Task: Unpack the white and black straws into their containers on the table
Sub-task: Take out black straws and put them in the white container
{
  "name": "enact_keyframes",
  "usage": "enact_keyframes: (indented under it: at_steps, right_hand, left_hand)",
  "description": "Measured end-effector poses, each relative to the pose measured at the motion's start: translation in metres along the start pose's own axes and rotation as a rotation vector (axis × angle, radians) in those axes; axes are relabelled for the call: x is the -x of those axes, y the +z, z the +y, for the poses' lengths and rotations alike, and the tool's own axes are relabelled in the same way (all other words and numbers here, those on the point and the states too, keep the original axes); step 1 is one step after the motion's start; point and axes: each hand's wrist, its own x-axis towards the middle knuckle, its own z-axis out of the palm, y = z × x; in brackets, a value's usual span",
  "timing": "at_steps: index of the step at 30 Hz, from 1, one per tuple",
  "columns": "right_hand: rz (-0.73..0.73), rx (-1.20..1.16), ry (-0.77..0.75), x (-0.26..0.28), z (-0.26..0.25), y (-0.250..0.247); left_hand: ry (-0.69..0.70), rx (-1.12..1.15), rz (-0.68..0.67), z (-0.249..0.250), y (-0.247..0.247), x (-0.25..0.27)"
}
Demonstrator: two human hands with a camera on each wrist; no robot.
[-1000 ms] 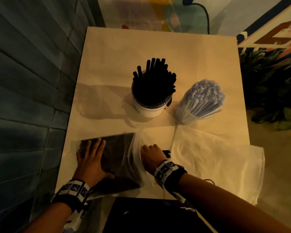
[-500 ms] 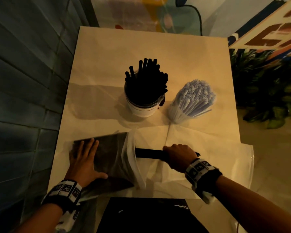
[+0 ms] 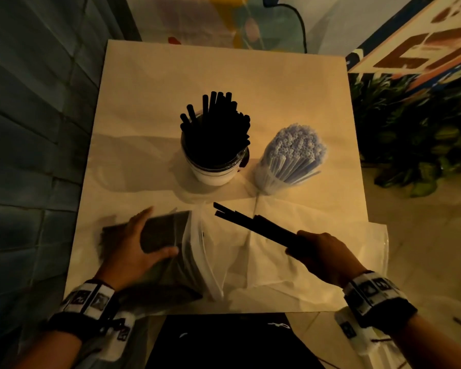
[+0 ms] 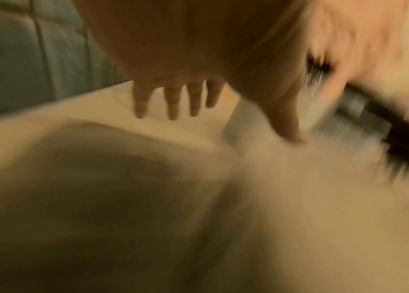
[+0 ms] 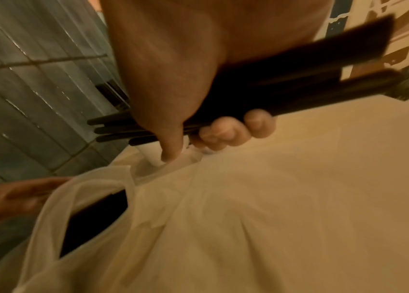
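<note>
Black straws point(image 3: 253, 225), a small bunch, gripped in the right hand point(image 3: 324, 255) at lower right of the head view, free ends aimed up-left toward frame centre, raised off the table point(image 3: 149, 102). Fingers point(image 5: 233, 132) curled under the bunch, thumb down over its front, as seen in the right wrist view. More black straws packed inside a clear plastic bag point(image 3: 168, 243) at lower left, open mouth toward frame centre. Left hand point(image 3: 137, 249) laid on that bag, fingers straight and held close together, thumb spread wide to the right; in the blurred left wrist view, fingers point(image 4: 173, 103) extended and slightly parted. Just above frame centre, a white cup point(image 3: 212, 171) crammed with upright black straws. Just to its right, a clear container point(image 3: 266, 179) full of white straws point(image 3: 294, 153), leaning to the right. A second, flattened clear bag point(image 3: 317, 265) spread over the lower right of the table, beneath the right hand, its edge hanging past the table's right side. Grey-blue tiled wall point(image 3: 32, 129) down the left of the frame; green foliage point(image 3: 415, 134) at the right edge.
</note>
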Motion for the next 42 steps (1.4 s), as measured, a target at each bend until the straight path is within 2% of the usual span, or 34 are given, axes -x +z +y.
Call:
enact_keyframes:
  at_steps: [2, 4, 6, 9, 14, 16, 21, 23, 25, 27, 30, 34, 36, 39, 40, 42]
  right_hand:
    - [0.013, -0.029, -0.081, -0.003, -0.015, 0.0]
    - [0.02, -0.054, -0.173, -0.011, -0.037, 0.002]
    - [0.037, -0.07, -0.262, -0.021, -0.059, 0.006]
    - [0.038, -0.046, -0.315, -0.036, -0.081, 0.013]
    - [0.059, -0.147, -0.337, -0.047, -0.091, 0.015]
    - [0.079, -0.166, -0.327, -0.05, -0.096, 0.016]
    - [0.047, -0.233, -0.298, -0.052, -0.115, 0.022]
    - [0.067, -0.315, -0.267, -0.054, -0.124, 0.024]
    - [0.095, -0.407, -0.212, -0.058, -0.133, 0.025]
    - [0.12, -0.457, -0.187, -0.063, -0.146, 0.028]
    - [0.167, -0.404, -0.237, -0.069, -0.169, 0.03]
    - [0.208, -0.46, -0.459, -0.07, -0.195, 0.024]
    - [0.112, -0.527, -0.557, -0.067, -0.196, 0.016]
    - [-0.104, -0.899, -0.518, -0.065, -0.184, 0.008]
    - [-0.125, -1.101, -0.455, -0.065, -0.181, 0.008]
    - [-0.168, -1.542, -0.236, -0.064, -0.185, 0.008]
  left_hand:
    - [0.139, 0.423, 0.071, 0.04, -0.003, 0.003]
    - [0.219, 0.636, 0.094, 0.075, -0.004, 0.001]
    - [0.198, 0.782, 0.053, 0.103, -0.006, -0.002]
    - [0.111, 0.929, 0.016, 0.127, -0.014, -0.006]
    - [0.03, 1.137, 0.002, 0.128, -0.026, -0.009]
    - [0.035, 1.234, 0.035, 0.13, -0.025, -0.008]
    - [0.06, 1.427, 0.216, 0.139, -0.023, -0.012]
    - [0.062, 1.523, 0.237, 0.136, -0.021, -0.016]
    - [0.028, 1.481, 0.22, 0.129, -0.012, -0.018]
    - [-0.014, 1.354, 0.142, 0.125, 0.001, -0.015]
    - [-0.011, 1.257, 0.054, 0.125, 0.016, -0.009]
    - [0.054, 1.236, 0.186, 0.141, 0.004, -0.008]
    - [0.15, 1.299, 0.218, 0.145, -0.013, -0.01]
    - [0.333, 1.34, 0.268, 0.148, -0.046, -0.008]
    - [0.408, 1.345, 0.278, 0.15, -0.055, -0.007]
    - [0.532, 1.313, 0.281, 0.154, -0.063, -0.006]
